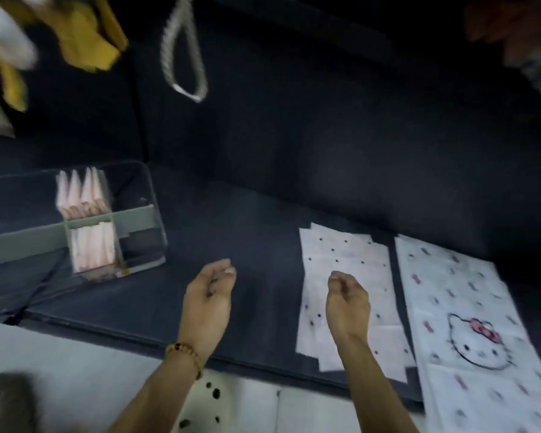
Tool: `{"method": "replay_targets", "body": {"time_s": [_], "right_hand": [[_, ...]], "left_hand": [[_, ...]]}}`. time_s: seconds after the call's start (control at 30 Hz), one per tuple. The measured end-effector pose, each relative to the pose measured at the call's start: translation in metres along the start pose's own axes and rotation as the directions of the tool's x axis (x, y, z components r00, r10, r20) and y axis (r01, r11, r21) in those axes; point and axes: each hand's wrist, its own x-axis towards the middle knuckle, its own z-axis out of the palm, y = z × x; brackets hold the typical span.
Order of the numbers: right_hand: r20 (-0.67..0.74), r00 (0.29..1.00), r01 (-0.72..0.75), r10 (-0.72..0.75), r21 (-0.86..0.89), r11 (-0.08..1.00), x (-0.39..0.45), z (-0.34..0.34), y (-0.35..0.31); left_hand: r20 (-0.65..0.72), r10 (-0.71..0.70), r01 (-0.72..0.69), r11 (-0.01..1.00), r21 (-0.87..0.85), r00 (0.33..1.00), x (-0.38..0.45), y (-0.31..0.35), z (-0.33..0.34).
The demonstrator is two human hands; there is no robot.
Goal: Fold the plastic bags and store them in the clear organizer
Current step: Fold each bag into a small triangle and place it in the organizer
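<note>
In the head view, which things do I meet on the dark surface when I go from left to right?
Clear organizer with folded bags → left hand → right hand, over the stack of dotted white bags → cat-print bag.

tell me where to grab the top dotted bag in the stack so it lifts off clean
Pinch the near corner of the dotted bag stack from the front edge with the right hand. The sheets lie flat and fanned there, so one layer's edge is exposed for the fingers.
</note>
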Motion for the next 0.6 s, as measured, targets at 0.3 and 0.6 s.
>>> {"method": "replay_targets", "body": {"time_s": [0.3,0.6], "right_hand": [[0.192,0.981,0.096,0.021,-0.578,0.81,0.009,-0.087,0.122],[0.064,0.979,0.195,-0.192,-0.556,0.808,0.004,-0.083,0.133]], "left_hand": [[0.616,0.05,-0.49,0.658,0.572,0.786,-0.012,-0.065,0.106],[0.857,0.042,-0.854,0.128,0.505,0.513,-0.007,-0.096,0.13]]}}
